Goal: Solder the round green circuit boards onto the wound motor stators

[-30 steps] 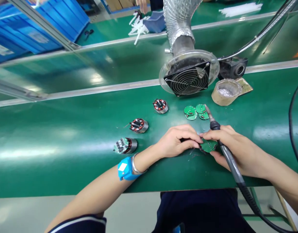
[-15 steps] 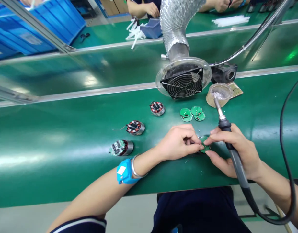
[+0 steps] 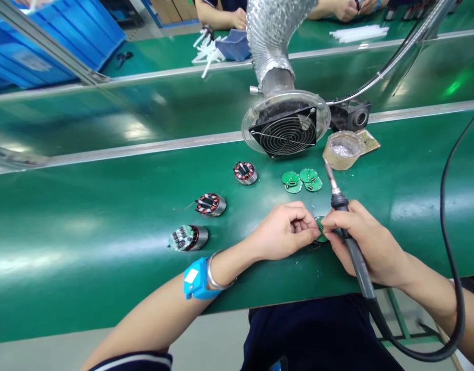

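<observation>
Black-handled soldering iron has swung leftward in the right hand, whose fingers grip it. Fingers of the left hand pinch the small round green circuit board on the green counter.

Both the left hand and the right hand pinch a small green circuit board on the green belt; the right also grips a soldering iron.

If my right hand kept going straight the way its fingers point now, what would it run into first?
The right hand, gripping the soldering iron, points leftward. Its fingertips meet the small green circuit board first; directly beyond are the fingertips of the left hand, apparently pinching the same board.
</observation>
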Demonstrator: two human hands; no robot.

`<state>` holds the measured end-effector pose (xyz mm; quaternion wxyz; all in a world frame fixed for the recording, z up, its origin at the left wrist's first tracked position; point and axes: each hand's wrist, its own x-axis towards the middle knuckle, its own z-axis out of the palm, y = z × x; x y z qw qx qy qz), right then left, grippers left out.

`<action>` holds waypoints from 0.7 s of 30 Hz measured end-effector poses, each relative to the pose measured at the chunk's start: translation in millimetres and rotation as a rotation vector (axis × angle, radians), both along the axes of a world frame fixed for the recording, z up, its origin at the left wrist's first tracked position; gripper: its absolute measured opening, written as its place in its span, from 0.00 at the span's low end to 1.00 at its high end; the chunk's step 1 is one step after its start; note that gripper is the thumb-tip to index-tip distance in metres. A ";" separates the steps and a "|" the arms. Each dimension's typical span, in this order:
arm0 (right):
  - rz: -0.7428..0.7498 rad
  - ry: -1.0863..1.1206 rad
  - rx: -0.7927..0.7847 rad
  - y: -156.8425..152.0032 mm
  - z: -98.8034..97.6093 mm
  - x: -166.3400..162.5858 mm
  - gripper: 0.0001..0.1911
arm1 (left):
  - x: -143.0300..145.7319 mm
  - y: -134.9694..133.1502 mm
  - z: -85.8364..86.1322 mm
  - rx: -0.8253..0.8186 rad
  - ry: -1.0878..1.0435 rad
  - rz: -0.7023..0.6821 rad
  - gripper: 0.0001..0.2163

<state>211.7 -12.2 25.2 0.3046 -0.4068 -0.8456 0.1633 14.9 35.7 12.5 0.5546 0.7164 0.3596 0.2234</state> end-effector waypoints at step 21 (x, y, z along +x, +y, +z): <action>-0.080 -0.010 0.124 -51.5 34.2 20.4 0.15 | 7.5 -6.9 6.5 0.192 0.175 0.089 0.04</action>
